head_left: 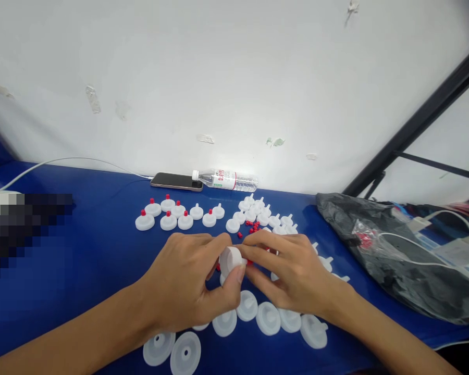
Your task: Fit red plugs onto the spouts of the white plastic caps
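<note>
A white round cap (230,261) is pinched between the thumb and fingers of my left hand (193,281), its nozzle pointing right. My right hand (291,268) has its fingertips at that nozzle, beside a bit of red; whether it grips a small red cap there is hidden. Behind my hands lie loose red caps (254,227) and a cluster of white caps (251,213) with bare nozzles. To the left of these stand several white caps, most with red tips (144,221). More white caps (268,317) lie below and between my forearms.
A black phone (175,181) and a plastic bottle (234,179) lie along the white wall. On the right, a dark plastic bag (406,271) holds cables and a small bag of red pieces (365,239). A white cable runs at the back left.
</note>
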Available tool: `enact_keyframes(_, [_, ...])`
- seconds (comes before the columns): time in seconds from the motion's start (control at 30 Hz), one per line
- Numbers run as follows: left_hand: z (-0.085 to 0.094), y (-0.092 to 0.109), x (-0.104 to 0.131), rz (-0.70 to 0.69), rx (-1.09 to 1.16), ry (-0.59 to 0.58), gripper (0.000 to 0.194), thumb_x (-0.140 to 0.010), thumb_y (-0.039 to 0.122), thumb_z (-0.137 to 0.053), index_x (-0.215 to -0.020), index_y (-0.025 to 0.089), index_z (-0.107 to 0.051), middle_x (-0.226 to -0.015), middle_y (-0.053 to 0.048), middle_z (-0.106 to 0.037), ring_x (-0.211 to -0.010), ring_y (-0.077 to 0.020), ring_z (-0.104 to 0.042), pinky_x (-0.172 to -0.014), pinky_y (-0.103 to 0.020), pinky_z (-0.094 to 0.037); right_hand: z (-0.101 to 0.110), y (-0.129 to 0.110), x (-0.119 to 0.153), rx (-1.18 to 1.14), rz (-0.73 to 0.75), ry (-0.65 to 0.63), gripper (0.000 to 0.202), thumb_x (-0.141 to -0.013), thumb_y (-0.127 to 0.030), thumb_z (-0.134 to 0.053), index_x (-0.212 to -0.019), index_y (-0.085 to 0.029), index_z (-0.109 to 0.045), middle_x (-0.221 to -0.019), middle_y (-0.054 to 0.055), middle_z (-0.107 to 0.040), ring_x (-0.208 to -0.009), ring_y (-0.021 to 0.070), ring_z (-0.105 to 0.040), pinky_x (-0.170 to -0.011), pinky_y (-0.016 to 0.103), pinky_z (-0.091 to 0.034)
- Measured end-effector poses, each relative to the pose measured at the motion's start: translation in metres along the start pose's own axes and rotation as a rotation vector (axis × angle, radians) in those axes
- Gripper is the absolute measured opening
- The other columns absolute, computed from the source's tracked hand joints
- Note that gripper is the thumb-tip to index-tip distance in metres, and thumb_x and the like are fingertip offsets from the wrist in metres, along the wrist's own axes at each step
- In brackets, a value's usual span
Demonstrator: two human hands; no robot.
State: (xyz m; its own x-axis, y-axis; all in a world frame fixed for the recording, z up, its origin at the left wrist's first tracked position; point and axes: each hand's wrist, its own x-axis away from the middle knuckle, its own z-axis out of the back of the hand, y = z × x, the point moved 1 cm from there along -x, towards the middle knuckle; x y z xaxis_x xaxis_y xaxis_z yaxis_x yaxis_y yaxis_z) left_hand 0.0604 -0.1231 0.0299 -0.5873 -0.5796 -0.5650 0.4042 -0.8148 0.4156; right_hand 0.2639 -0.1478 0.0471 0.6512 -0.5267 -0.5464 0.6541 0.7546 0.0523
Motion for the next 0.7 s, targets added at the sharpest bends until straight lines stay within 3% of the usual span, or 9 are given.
enact_keyframes(0.37, [-0.0019, 0.0004, -0.0015, -0.077, -0.120, 0.034, 0.008, -0.081, 0.028, -0.055, -0.082, 0.020, -0.054, -0.052, 0.007, -0.048, -0.043, -0.0106, -0.043, -0.042, -0.025, -0.029, 0.0031, 0.0002, -0.0025, 0.055, 0.033, 0.030, 0.021, -0.100, -0.017, -0.049, -0.103, -0.016, -0.069, -0.089, 0.001, -0.070, -0.057, 0.0064, -0.056, -0.051, 0.023, -0.038])
enact_keyframes(0.5, [-0.0051, 0.0029, -0.0012, -0.116, -0.146, 0.054, 0.015, -0.081, 0.027, -0.055, -0.091, 0.017, -0.057, -0.053, 0.006, -0.051, -0.042, -0.0117, -0.047, -0.041, -0.025, -0.029, 0.0019, 0.0006, -0.0029, 0.075, 0.035, 0.066, 0.021, -0.100, -0.018, -0.050, -0.100, -0.016, -0.071, -0.084, 0.001, -0.071, -0.060, 0.0064, -0.060, -0.052, 0.021, -0.040])
enact_keyframes(0.7, [-0.0030, 0.0029, -0.0016, -0.073, -0.166, 0.041, 0.017, -0.085, 0.031, -0.054, -0.075, 0.017, -0.056, -0.050, 0.004, -0.051, -0.040, -0.0114, -0.045, -0.041, -0.026, -0.029, -0.0002, -0.0004, -0.0015, 0.066, 0.018, 0.075, 0.019, -0.099, -0.019, -0.053, -0.098, -0.017, -0.072, -0.083, 0.000, -0.072, -0.064, 0.0075, -0.065, -0.055, 0.021, -0.043])
